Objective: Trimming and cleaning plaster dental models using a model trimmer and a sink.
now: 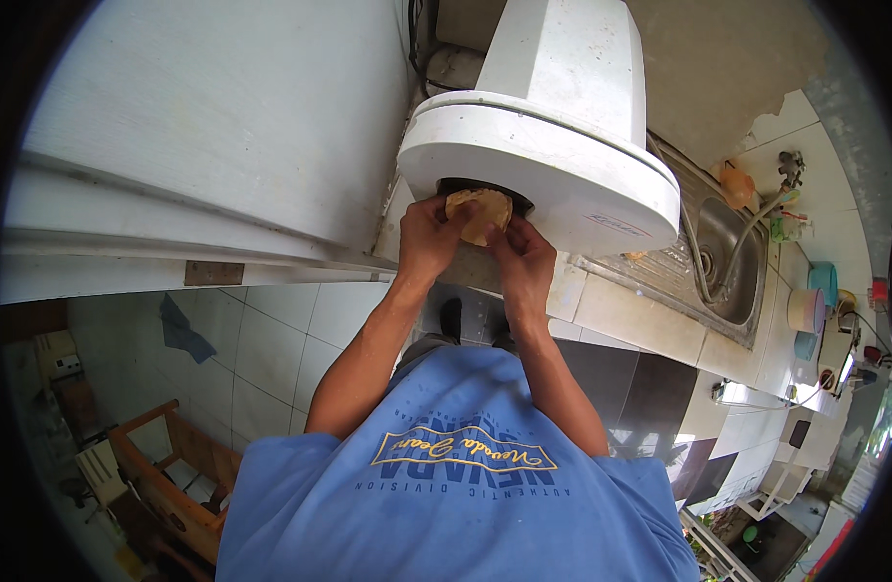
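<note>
My left hand (pixel 426 239) and my right hand (pixel 525 264) pinch a pale tan, flat, roundish piece (pixel 483 217) between them, one hand at each side. It has an uneven edge and looks like a disc of dough or flatbread, but I cannot tell which. Both hands are closed on it, thumbs over its near face. Right behind it is the dark opening (pixel 453 184) in the front of a white machine (pixel 562 165) with a rounded body and a tall tapered top. The piece covers part of this opening, and whether any of it reaches inside is hidden.
The machine stands on a tiled counter (pixel 640 315) with a metal sink (pixel 742 267) and a hose to the right. A large white panel (pixel 223 116) rises close on the left. A wooden frame (pixel 175 466) stands at lower left. Tubs (pixel 806 310) sit at far right.
</note>
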Tool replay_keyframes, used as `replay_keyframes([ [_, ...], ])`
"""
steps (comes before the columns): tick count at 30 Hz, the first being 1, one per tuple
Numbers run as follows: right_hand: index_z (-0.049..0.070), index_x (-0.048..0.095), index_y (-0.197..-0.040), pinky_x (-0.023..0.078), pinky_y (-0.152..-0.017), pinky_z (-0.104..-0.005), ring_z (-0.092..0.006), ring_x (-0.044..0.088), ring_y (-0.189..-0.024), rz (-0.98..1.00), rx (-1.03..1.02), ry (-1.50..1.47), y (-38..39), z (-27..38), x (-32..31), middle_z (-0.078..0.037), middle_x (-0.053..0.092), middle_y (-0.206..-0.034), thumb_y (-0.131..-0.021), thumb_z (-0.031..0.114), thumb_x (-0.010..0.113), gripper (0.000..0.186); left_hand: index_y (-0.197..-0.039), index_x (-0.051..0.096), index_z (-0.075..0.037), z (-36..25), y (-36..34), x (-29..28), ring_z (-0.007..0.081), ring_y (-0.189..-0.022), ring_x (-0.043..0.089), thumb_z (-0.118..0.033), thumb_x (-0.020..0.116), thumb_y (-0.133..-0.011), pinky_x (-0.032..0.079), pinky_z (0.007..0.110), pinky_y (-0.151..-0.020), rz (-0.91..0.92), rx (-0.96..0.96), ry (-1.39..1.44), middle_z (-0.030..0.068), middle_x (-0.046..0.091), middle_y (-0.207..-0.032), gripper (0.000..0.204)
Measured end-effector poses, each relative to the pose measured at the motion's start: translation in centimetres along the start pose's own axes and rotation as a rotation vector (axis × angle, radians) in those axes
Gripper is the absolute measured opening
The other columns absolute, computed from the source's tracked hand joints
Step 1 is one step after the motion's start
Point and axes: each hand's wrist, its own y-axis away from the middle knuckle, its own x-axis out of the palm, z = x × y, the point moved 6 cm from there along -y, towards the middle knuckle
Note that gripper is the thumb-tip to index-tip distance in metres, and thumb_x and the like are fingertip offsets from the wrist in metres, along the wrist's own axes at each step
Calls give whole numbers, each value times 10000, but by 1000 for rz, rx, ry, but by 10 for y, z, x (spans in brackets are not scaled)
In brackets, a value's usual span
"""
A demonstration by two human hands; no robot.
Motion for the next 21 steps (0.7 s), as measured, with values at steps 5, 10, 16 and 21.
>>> replay_keyframes([
  [5,-76,630,-1123,521,-745,-263,-148,668,-828,-4,-5,19,-1,2,-1,-136,707,-922,-845,160,711,374,-1026,683,54,-4,6,0,114,-765,641,-160,688,-863,504,256,-691,19,0,126,102,713,-859,269],
  [10,-52,642,-1127,527,-727,-284,-152,677,-800,51,-71,208,-1,3,-6,-136,712,-919,-850,214,692,388,-1037,661,73,-21,19,-2,126,-771,634,-136,662,-860,502,260,-697,95,-49,131,114,705,-865,274],
  [16,-28,658,-1117,525,-701,-280,-177,700,-753,67,-29,289,2,16,-3,-135,720,-865,-865,253,676,378,-1011,672,73,-15,8,-4,140,-752,655,-160,649,-863,514,285,-678,1,18,-62,147,714,-840,277],
  [21,-30,658,-1116,525,-696,-276,-175,708,-754,87,-6,208,0,10,-3,-130,722,-858,-882,251,663,365,-988,691,40,-13,6,0,188,-722,680,-183,650,-853,517,316,-668,-46,59,-163,171,711,-810,264],
])
